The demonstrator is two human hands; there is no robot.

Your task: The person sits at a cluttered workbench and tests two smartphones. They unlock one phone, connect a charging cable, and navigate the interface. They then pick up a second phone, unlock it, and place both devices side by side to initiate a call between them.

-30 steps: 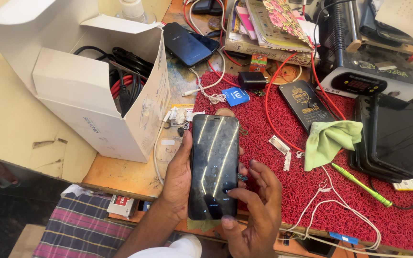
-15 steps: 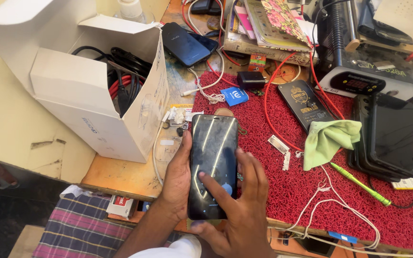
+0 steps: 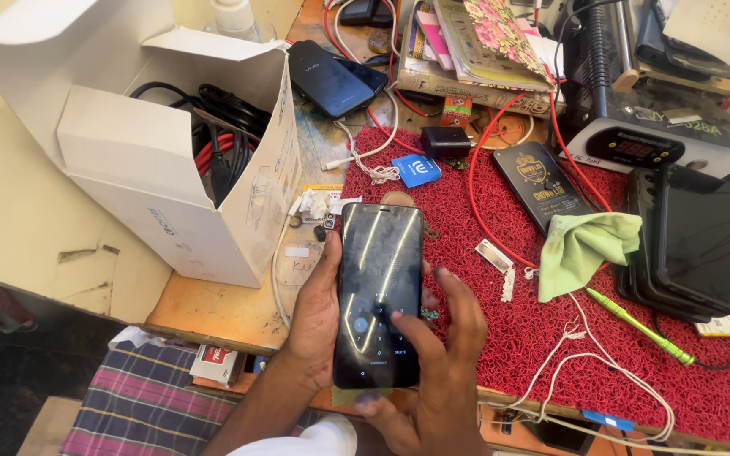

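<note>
Two hands are engaged with one black smartphone [image 3: 378, 295], which is held upright over the near edge of the red mat [image 3: 551, 338]: the left hand [image 3: 314, 312] is wrapped round its left edge and back, and the right hand [image 3: 433, 371] cups the lower right corner with its thumb on the dim on-screen keypad. Right of the phone on that mat lie a green cloth [image 3: 585, 245], a green pen [image 3: 640, 325] and a stack of dark handsets [image 3: 694, 241]; left of the mat stands an open white carton [image 3: 154, 169] of cables. In my judgement the keying goes best with the left grip kept firm and each thumb press light and square on one key.
</note>
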